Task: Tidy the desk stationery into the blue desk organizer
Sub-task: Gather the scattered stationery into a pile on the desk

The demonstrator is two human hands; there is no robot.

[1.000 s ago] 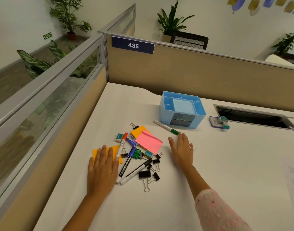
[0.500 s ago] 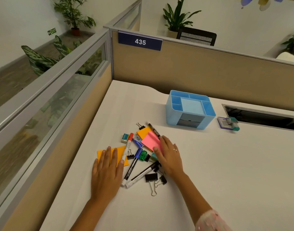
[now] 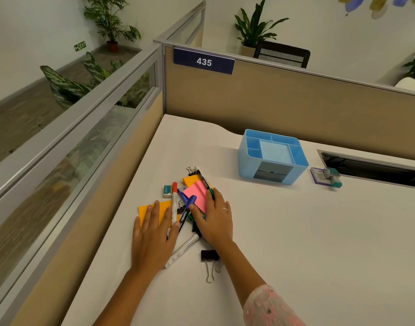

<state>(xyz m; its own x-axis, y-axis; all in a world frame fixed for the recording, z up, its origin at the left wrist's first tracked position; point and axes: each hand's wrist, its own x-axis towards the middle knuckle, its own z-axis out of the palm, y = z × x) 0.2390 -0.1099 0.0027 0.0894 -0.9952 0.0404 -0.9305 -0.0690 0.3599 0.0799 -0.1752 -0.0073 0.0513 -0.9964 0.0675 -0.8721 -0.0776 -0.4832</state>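
The blue desk organizer (image 3: 246, 156) stands at the back of the white desk, its compartments bare. A heap of stationery lies in front of me: a pink sticky pad (image 3: 197, 192), an orange pad (image 3: 144, 211), a red-capped marker (image 3: 174, 200), a blue-capped marker (image 3: 186, 211), a green-capped marker (image 3: 204, 182), a white marker (image 3: 183, 250), an eraser (image 3: 167, 191) and a black binder clip (image 3: 209, 256). My left hand (image 3: 152, 236) lies flat on the orange pad. My right hand (image 3: 214, 217) rests flat on the heap, fingers over the pink pad and the green marker.
A small purple pad with a teal item (image 3: 326, 176) lies right of the organizer. A cable slot (image 3: 371, 169) is cut into the desk at the back right. Beige partition walls (image 3: 296, 100) bound the desk at the back and left.
My right hand has pushed the green marker and the pads leftward, and the heap is tighter. Both hands are closer together. The camera has moved nearer the desk.
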